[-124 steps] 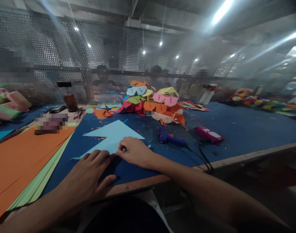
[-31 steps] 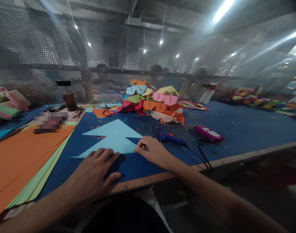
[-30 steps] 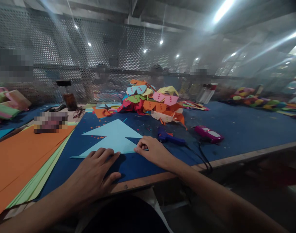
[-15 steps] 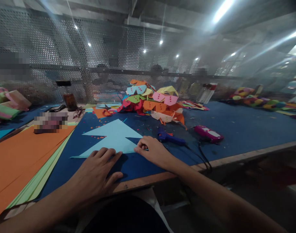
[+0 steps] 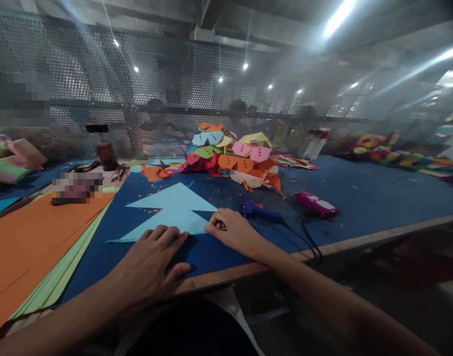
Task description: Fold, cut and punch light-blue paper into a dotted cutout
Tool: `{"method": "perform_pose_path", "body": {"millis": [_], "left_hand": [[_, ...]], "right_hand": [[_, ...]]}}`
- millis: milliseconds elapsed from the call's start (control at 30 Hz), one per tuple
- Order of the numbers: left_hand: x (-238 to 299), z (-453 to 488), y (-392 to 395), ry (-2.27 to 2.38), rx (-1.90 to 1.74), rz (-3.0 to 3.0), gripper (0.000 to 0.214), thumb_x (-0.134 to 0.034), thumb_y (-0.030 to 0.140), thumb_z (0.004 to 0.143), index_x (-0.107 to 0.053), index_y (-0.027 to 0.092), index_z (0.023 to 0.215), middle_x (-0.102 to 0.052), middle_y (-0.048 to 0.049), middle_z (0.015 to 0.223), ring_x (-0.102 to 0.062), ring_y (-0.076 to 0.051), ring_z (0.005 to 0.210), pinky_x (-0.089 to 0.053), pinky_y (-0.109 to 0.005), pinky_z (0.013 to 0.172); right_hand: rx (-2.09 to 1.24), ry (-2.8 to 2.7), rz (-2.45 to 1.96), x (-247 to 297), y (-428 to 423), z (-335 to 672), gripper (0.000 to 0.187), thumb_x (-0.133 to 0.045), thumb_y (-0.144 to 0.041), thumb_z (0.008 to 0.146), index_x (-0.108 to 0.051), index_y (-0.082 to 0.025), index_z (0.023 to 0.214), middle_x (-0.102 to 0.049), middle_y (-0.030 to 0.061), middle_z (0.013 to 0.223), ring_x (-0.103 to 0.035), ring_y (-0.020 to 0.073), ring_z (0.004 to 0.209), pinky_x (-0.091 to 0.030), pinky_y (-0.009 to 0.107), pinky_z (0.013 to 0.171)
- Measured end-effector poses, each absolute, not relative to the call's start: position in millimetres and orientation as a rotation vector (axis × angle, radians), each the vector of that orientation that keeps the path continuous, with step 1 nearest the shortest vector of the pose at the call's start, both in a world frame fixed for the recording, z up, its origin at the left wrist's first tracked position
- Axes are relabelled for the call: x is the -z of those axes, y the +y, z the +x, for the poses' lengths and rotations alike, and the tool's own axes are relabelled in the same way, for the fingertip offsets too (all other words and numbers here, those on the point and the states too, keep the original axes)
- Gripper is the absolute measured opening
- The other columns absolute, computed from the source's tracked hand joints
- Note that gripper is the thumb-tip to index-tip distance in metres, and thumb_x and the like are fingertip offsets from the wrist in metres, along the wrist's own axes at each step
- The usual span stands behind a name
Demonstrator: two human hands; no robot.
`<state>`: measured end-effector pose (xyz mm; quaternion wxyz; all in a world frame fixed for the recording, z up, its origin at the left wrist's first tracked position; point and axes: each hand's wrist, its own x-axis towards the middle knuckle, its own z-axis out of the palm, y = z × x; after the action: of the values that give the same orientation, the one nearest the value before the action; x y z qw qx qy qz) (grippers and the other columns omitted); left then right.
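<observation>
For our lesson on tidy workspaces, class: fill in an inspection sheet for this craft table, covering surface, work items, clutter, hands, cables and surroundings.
Surface: blue table, sprinkled with small paper scraps.
Job's things: light blue paper, folded into an arrow-like shape, lying flat.
Clutter: pile of folded coloured pieces behind; orange sheets at left; blue glue gun and magenta object at right.
Hands: left hand flat at the paper's near edge; right hand fingertips on its right tip.
Cables: black cable runs from the glue gun over the table edge.
Surroundings: perforated metal screen behind.

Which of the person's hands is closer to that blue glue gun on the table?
Right. The right hand lies just left of the blue glue gun; the left hand rests farther left.
</observation>
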<state>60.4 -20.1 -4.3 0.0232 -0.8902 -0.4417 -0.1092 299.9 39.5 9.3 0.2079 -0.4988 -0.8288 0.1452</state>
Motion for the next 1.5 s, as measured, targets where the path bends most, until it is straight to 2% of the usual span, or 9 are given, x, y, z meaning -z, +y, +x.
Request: {"method": "perform_pose_path", "body": {"millis": [133, 400, 600, 800, 900, 1067, 1267, 1367, 1500], "left_hand": [[1.1, 61.5, -20.3, -1.360, 0.310, -2.756, 0.052, -0.047, 0.046, 0.100, -0.051, 0.020, 0.144, -0.062, -0.0126, 0.125, -0.056, -0.031, 0.112, -0.049, -0.049, 0.092], [-1.8, 66.1, -19.4, -1.370, 0.329, -2.789, 0.053, -0.048, 0.047, 0.099, -0.054, 0.014, 0.140, -0.061, -0.0151, 0.125, -0.055, -0.032, 0.111, -0.049, -0.052, 0.093], [-3.0, 65.8, -19.2, -1.341, 0.299, -2.789, 0.055, -0.046, 0.048, 0.100, -0.051, 0.016, 0.144, -0.062, -0.0143, 0.125, -0.055, -0.033, 0.111, -0.049, -0.052, 0.092], [-10.5, 73.5, -18.1, -1.375, 0.230, -2.806, 0.053, -0.051, 0.049, 0.097, -0.057, 0.013, 0.136, -0.062, -0.0151, 0.122, -0.055, -0.034, 0.110, -0.048, -0.053, 0.092], [-11.4, 74.9, -17.3, -1.356, 0.233, -2.835, 0.055, -0.048, 0.052, 0.098, -0.058, 0.012, 0.134, -0.061, -0.0155, 0.121, -0.055, -0.034, 0.109, -0.048, -0.052, 0.092], [-11.4, 73.5, -17.8, -1.327, 0.168, -2.843, 0.060, -0.046, 0.054, 0.098, -0.051, 0.015, 0.143, -0.062, -0.0148, 0.124, -0.056, -0.034, 0.109, -0.047, -0.051, 0.092], [-13.2, 73.5, -14.2, -1.241, 0.188, -2.850, 0.064, -0.046, 0.059, 0.096, -0.056, 0.012, 0.138, -0.063, -0.0156, 0.119, -0.057, -0.033, 0.104, -0.048, -0.049, 0.088], [-20.1, 73.4, -10.9, -1.192, 0.157, -2.872, 0.060, -0.046, 0.059, 0.096, -0.060, 0.013, 0.132, -0.064, -0.0147, 0.114, -0.057, -0.031, 0.099, -0.048, -0.046, 0.084], [-32.7, 73.5, -7.8, -1.190, 0.083, -2.902, 0.048, -0.055, 0.049, 0.095, -0.062, 0.016, 0.129, -0.064, -0.0120, 0.113, -0.058, -0.029, 0.099, -0.049, -0.043, 0.083]], "right_hand": [[-0.410, -2.304, -1.388, -10.5, 38.5, 299.4, 0.018, -0.068, -0.030, 0.091, -0.067, -0.017, 0.080, -0.066, 0.0023, 0.085, -0.058, 0.0162, 0.081, -0.037, 0.028, 0.072], [-0.412, -2.306, -1.389, -13.1, 37.1, 298.3, 0.018, -0.067, -0.029, 0.091, -0.067, -0.016, 0.079, -0.066, 0.0026, 0.085, -0.058, 0.0166, 0.081, -0.038, 0.029, 0.073], [-0.404, -2.304, -1.382, -9.8, 38.9, 299.2, 0.017, -0.068, -0.030, 0.091, -0.067, -0.017, 0.080, -0.066, 0.0020, 0.084, -0.058, 0.0164, 0.081, -0.037, 0.029, 0.072], [-0.410, -2.301, -1.403, -11.7, 37.7, 298.5, 0.020, -0.067, -0.031, 0.092, -0.067, -0.017, 0.079, -0.065, 0.0023, 0.084, -0.058, 0.0163, 0.081, -0.037, 0.029, 0.072], [-0.402, -2.299, -1.393, -10.9, 37.7, 298.6, 0.019, -0.068, -0.031, 0.091, -0.067, -0.017, 0.079, -0.065, 0.0021, 0.083, -0.057, 0.0163, 0.081, -0.036, 0.028, 0.072], [-0.393, -2.297, -1.384, -9.4, 38.6, 299.1, 0.019, -0.068, -0.031, 0.091, -0.067, -0.017, 0.079, -0.065, 0.0019, 0.083, -0.057, 0.0161, 0.080, -0.036, 0.028, 0.071], [-0.398, -2.304, -1.391, -10.7, 38.1, 298.5, 0.018, -0.069, -0.030, 0.091, -0.067, -0.016, 0.079, -0.065, 0.0018, 0.084, -0.057, 0.0159, 0.080, -0.037, 0.029, 0.073], [-0.390, -2.302, -1.383, -10.4, 38.0, 298.5, 0.019, -0.068, -0.030, 0.091, -0.066, -0.016, 0.079, -0.065, 0.0019, 0.083, -0.057, 0.0158, 0.079, -0.037, 0.028, 0.072], [-0.385, -2.311, -1.390, -9.5, 37.9, 299.0, 0.019, -0.068, -0.031, 0.092, -0.066, -0.016, 0.080, -0.065, 0.0018, 0.084, -0.057, 0.0160, 0.080, -0.037, 0.028, 0.072]]}}
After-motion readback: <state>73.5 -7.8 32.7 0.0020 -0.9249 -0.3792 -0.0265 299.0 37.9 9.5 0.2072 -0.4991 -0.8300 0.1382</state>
